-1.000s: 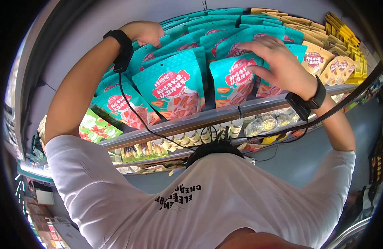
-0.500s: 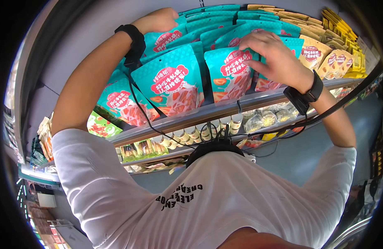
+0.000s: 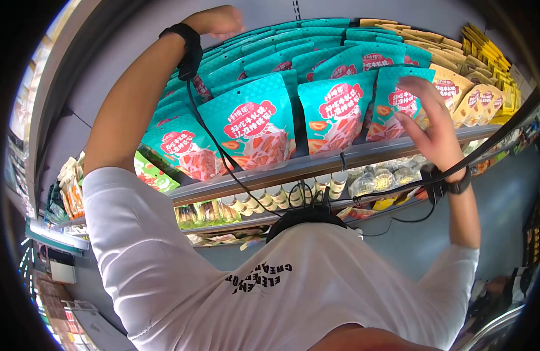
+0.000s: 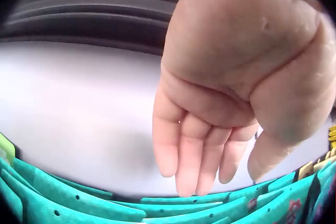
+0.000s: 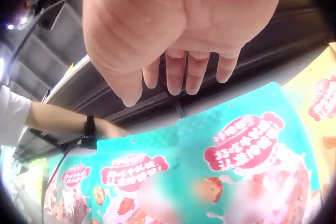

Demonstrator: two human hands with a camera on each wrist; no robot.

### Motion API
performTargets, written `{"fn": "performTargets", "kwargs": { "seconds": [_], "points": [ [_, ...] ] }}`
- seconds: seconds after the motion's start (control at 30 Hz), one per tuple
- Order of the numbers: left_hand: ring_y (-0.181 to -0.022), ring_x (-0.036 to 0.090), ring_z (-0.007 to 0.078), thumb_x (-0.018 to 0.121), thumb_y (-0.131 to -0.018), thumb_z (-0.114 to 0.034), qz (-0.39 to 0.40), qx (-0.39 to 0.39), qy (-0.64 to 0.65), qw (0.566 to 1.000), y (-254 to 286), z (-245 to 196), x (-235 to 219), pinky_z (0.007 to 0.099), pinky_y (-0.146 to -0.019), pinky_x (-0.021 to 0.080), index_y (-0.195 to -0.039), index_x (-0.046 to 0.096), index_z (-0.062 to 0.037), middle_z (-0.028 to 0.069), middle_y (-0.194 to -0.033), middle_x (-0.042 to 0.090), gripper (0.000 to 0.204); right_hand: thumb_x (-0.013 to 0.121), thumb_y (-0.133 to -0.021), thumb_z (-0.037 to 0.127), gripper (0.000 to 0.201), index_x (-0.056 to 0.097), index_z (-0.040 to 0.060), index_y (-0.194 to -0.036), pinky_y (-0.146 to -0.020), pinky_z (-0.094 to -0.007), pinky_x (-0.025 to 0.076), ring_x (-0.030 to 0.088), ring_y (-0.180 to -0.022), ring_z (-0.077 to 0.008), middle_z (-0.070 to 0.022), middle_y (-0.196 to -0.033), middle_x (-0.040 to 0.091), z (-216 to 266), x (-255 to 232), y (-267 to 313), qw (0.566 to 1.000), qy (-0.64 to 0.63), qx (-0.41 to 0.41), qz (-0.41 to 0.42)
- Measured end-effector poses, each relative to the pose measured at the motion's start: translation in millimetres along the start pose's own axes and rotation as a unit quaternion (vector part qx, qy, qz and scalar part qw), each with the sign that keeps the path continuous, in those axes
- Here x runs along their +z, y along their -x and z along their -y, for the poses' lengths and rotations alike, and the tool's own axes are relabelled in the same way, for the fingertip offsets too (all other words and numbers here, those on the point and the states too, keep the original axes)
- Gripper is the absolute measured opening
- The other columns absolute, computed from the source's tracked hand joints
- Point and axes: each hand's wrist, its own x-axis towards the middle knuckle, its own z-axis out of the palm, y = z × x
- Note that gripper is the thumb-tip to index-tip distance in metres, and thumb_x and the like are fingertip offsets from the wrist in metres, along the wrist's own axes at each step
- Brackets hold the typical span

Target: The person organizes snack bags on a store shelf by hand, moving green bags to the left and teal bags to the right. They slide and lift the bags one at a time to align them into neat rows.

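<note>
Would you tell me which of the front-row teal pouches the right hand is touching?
The rightmost teal pouch in the front row, beside the tan pouches. The right hand rests against its right edge; the other front pouches stand untouched.

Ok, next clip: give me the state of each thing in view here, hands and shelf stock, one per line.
Left hand: open, fingers relaxed above the back rows of teal pouches, holding nothing.
Right hand: open, fingers spread at the front right teal pouch; contact unclear.
Teal pouches: upright in rows on the shelf, front ones leaning forward.
Tan pouches: upright, to the right of the teal ones.
Shelf: stocked, front rail holding the pouches.
</note>
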Motion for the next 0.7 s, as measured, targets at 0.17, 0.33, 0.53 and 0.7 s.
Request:
{"fn": "performTargets", "kwargs": {
  "seconds": [0.17, 0.33, 0.53, 0.7],
  "points": [
    [-0.072, 0.062, 0.0174, 0.069, -0.082, -0.033, 0.098, -0.078, -0.108, 0.986, 5, 14, 18, 0.0336, -0.06, 0.05, -0.099, 0.069, -0.0062, 0.0055, -0.083, 0.066, 0.031, 0.068, -0.083, -0.002, 0.041, 0.058, -0.0006, -0.123, -0.1, -0.039, 0.044, 0.058, -0.118, -0.0296, -0.0151, -0.123, 0.061, 2, -7, 62, 0.989, -0.043, 0.132, -0.052],
    [-0.073, 0.063, 0.0197, 0.073, -0.077, -0.022, 0.104, -0.075, -0.143, 0.981, -5, 12, 34, 0.0368, -0.064, 0.05, -0.095, 0.07, -0.0035, 0.0082, -0.077, 0.066, 0.026, 0.064, -0.087, -0.004, 0.039, 0.057, -0.0011, -0.125, -0.105, -0.0358, 0.039, 0.055, -0.12, -0.0254, -0.0135, -0.127, 0.061, 1, 3, 115, 0.963, -0.067, 0.247, -0.083],
    [-0.072, 0.06, 0.0207, 0.075, -0.077, -0.018, 0.059, 0.042, -0.181, 0.981, -2, 6, 33, 0.0389, -0.068, 0.049, -0.087, 0.066, 0.0004, 0.0096, -0.075, 0.065, 0.023, 0.062, -0.087, -0.005, 0.037, 0.058, -0.0015, -0.124, -0.104, -0.0346, 0.039, 0.055, -0.12, -0.0226, -0.0121, -0.126, 0.062, -23, 15, 154, 0.942, -0.102, 0.302, -0.103],
    [-0.07, 0.057, 0.0176, 0.072, -0.083, -0.014, 0.056, -0.007, -0.143, 0.988, -1, 12, 30, 0.0379, -0.068, 0.048, -0.087, 0.067, -0.0021, 0.0074, -0.072, 0.062, 0.014, 0.061, -0.091, -0.003, 0.031, 0.059, -0.0015, -0.122, -0.099, -0.0308, 0.043, 0.058, -0.113, -0.0169, -0.0088, -0.119, 0.065, -35, 27, 166, 0.911, -0.164, 0.347, -0.151]
  ]
}}
